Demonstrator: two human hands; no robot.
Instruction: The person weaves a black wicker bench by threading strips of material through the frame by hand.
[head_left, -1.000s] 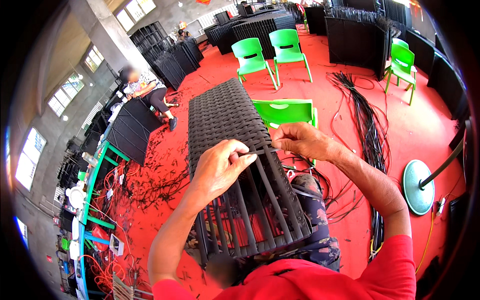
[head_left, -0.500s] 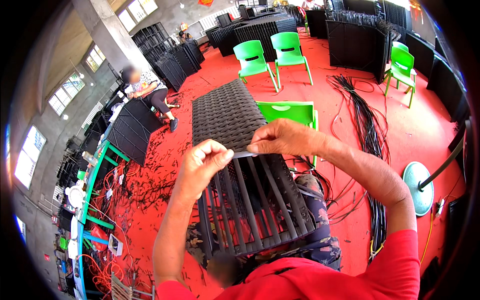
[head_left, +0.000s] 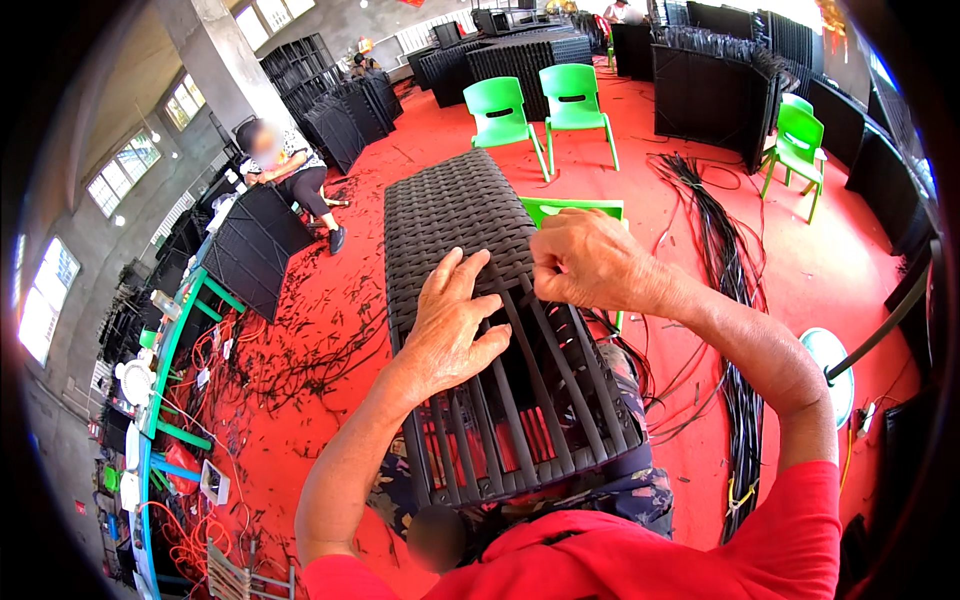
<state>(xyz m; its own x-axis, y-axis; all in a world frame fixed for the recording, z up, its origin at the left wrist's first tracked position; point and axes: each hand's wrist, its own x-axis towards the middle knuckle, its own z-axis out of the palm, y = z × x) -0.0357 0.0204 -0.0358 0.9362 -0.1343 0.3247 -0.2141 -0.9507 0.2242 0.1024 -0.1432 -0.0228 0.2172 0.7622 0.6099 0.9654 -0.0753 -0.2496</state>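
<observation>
Across my lap lies a dark woven furniture frame (head_left: 455, 215). Its far part is covered with tight flat-strip weave, while the near part shows bare lengthwise slats (head_left: 510, 430) with gaps between them. My left hand (head_left: 450, 325) rests over the near edge of the weave, fingers spread, with nothing seen in it. At the frame's right edge, level with the end of the weave, my right hand (head_left: 598, 262) is closed in a fist. What its fingers hold, if anything, is hidden.
Green chairs (head_left: 497, 112) stand ahead; another green chair (head_left: 575, 207) is just behind the frame. Black strips (head_left: 715, 270) lie bundled on the red floor at right, near a round pale stand base (head_left: 828, 375). A seated person (head_left: 285, 165) is far left, beside dark panels (head_left: 250, 250).
The flat strip stretched between both hands no longer shows. My left hand has opened and moved onto the weave; my right hand has closed and moved slightly right.
</observation>
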